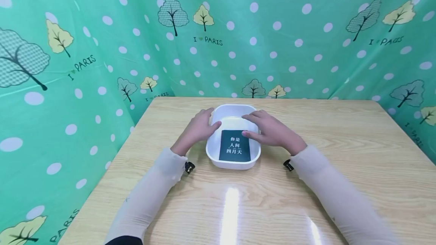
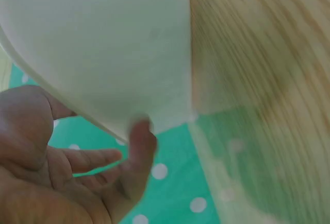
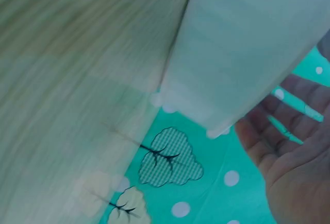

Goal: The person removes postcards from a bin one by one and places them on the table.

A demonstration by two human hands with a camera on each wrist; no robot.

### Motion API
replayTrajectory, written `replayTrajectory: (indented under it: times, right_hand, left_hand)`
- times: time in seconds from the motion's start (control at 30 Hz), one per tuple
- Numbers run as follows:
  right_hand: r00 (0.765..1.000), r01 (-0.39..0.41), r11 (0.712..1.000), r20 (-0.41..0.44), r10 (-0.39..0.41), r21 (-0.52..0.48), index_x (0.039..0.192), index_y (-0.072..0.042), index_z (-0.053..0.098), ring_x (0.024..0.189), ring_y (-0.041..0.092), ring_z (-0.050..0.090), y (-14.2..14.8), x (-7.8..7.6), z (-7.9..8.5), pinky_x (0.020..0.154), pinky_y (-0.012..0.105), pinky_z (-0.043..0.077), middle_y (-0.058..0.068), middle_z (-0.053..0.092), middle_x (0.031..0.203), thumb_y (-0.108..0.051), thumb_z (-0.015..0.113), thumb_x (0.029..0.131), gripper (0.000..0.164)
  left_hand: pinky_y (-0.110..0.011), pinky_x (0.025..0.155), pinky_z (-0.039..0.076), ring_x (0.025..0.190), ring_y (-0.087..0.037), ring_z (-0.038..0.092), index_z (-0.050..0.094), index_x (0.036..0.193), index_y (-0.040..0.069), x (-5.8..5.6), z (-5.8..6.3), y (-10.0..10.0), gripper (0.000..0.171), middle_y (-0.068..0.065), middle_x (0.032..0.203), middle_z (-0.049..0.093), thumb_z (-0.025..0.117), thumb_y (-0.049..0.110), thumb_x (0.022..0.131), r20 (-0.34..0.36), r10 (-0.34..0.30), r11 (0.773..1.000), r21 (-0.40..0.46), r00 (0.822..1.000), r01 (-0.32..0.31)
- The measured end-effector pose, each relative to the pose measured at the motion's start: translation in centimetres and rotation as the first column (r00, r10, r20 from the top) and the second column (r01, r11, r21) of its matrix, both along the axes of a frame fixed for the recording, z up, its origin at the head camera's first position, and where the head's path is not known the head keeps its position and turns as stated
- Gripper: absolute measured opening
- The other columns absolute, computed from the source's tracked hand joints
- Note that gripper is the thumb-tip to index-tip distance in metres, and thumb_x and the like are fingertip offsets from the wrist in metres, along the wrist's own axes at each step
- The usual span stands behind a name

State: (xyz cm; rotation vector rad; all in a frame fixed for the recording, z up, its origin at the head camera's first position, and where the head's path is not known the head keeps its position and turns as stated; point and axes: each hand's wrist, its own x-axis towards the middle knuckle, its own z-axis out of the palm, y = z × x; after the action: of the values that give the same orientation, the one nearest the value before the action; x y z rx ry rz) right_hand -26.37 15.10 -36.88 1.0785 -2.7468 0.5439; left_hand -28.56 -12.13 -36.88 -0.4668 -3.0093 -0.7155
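Note:
A white plastic basin [image 1: 233,165] with rounded corners stands on the table. Inside it lies a dark green book [image 1: 235,145] with white Chinese characters on its cover. My left hand [image 1: 201,126] is at the basin's left rim, thumb over the inside. On the opposite side, my right hand [image 1: 269,128] reaches over the right rim, its thumb above the book's upper right corner. In the left wrist view the fingers are spread beside the basin's outer wall [image 2: 113,54]. Extended fingers lie along the rim in the right wrist view; firm contact cannot be made out.
The wooden table [image 1: 340,154] extends around the basin, with light glare near the front. A green dotted cloth [image 1: 289,41] printed with trees hangs behind and along the sides. Small black wrist devices [image 1: 189,167] sit under both cuffs.

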Motion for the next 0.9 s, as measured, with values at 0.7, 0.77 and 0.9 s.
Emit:
replayTrajectory:
  times: [0.7, 0.77, 0.9]
  right_hand:
    - [0.974, -0.014, 0.991, 0.227, -0.017, 0.134, 0.133, -0.003, 0.056, 0.115, 0.025, 0.056, -3.6, -2.1, 0.1, 0.099, 0.043, 0.045, 0.013, 0.06, 0.127, -0.05, 0.067, 0.088, 0.066]
    - [0.971, -0.013, 0.988, 0.24, -0.024, 0.151, 0.134, -0.004, 0.056, 0.115, 0.024, 0.056, -3.7, -2.1, 0.0, 0.099, 0.043, 0.044, 0.012, 0.06, 0.127, -0.053, 0.069, 0.086, 0.07]
    - [0.972, -0.001, 0.98, 0.231, -0.045, 0.197, 0.136, -0.008, 0.055, 0.112, 0.021, 0.056, -3.8, -2.0, -0.3, 0.1, 0.041, 0.043, 0.009, 0.061, 0.125, -0.06, 0.071, 0.08, 0.078]
  left_hand:
    - [-0.039, 0.063, 0.058, 0.066, -0.021, 0.064, 0.055, 0.12, 0.002, -1.8, -1.3, -1.2, 0.036, -0.015, 0.09, 0.066, 0.069, 0.014, 0.089, 0.42, 0.003, 0.821, 0.518, 0.908, -0.242]
    - [-0.038, 0.062, 0.057, 0.064, -0.02, 0.062, 0.055, 0.119, 0.003, -1.9, -1.4, -1.3, 0.034, -0.014, 0.088, 0.066, 0.07, 0.013, 0.089, 0.435, -0.004, 0.81, 0.529, 0.9, -0.252]
    - [-0.034, 0.058, 0.056, 0.062, -0.019, 0.06, 0.055, 0.117, 0.003, -2.1, -1.6, -1.5, 0.033, -0.013, 0.086, 0.065, 0.07, 0.011, 0.089, 0.458, -0.029, 0.787, 0.558, 0.888, -0.263]
